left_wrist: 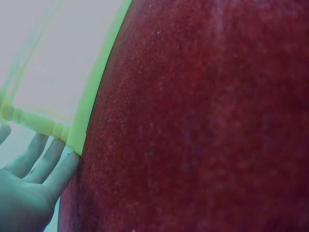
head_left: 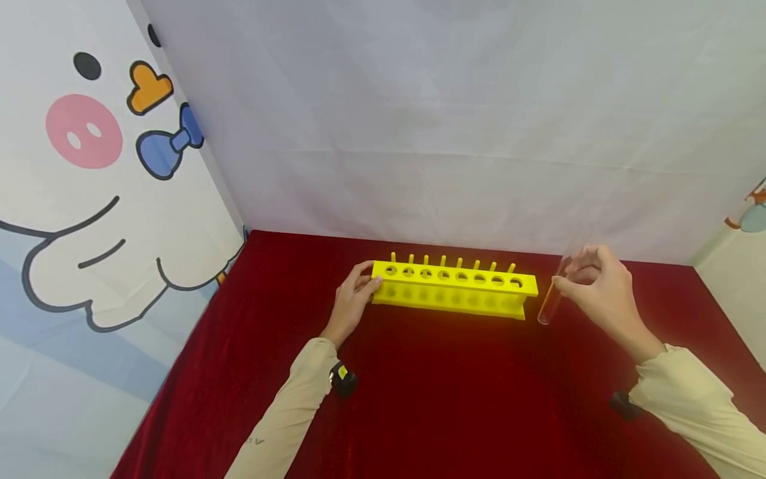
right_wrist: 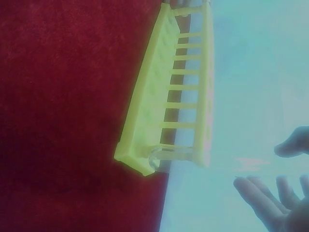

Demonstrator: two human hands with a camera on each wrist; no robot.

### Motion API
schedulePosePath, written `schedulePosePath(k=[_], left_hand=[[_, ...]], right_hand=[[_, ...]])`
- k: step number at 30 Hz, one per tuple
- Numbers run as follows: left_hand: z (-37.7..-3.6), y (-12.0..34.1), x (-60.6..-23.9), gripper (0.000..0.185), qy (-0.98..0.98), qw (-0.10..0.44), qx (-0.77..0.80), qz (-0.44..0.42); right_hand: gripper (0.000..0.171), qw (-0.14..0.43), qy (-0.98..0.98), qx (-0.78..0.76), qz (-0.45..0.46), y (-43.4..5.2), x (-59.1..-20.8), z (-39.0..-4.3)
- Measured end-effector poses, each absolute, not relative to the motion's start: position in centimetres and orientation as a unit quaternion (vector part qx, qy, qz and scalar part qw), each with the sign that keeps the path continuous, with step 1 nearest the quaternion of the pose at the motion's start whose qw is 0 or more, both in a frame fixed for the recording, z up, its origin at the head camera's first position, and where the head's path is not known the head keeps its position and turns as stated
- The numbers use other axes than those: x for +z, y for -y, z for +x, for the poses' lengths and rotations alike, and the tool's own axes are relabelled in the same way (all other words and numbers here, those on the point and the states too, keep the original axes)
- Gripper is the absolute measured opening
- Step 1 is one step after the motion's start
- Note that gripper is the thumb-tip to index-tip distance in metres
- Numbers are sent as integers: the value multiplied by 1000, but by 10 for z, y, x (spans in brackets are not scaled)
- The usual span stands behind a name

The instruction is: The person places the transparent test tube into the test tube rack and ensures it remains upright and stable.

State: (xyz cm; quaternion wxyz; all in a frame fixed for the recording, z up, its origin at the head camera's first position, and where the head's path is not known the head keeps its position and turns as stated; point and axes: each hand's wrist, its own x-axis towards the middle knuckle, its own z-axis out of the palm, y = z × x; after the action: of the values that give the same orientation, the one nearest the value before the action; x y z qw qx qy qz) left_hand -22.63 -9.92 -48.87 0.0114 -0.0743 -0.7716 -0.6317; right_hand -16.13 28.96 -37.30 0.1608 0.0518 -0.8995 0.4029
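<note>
Head view: long yellow rack [head_left: 453, 290] with eight round holes.

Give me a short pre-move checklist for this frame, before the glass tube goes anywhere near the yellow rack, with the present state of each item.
1. Rack steadied: ok. The left hand rests its fingers against the left end of the yellow rack.
2. Tube in hand: ok. The right hand pinches the clear test tube near its upper part.
3. Tube clear of the rack: ok. It hangs just off the rack's right end, slightly tilted.
4. Holes free: ok. All eight top holes look empty in the head view.
5. Tube contents: cannot tell. The glass is too faint.
6. Rack flat on the red cloth: ok.
</note>
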Motion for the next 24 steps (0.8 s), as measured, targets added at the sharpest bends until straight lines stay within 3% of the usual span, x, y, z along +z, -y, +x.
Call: schedulePosePath(k=[5, 12, 24], left_hand=[[-227, 99, -489, 42, 774, 21, -628, -75], [-209, 97, -455, 44, 770, -3, -632, -86], [-207, 97, -454, 44, 773, -5, -628, -89]], right_hand=[[34, 164, 897, 406, 50, -288, -370, -162], [35, 174, 895, 407, 47, -285, -369, -163], [34, 170, 887, 426, 46, -282, -361, -165]])
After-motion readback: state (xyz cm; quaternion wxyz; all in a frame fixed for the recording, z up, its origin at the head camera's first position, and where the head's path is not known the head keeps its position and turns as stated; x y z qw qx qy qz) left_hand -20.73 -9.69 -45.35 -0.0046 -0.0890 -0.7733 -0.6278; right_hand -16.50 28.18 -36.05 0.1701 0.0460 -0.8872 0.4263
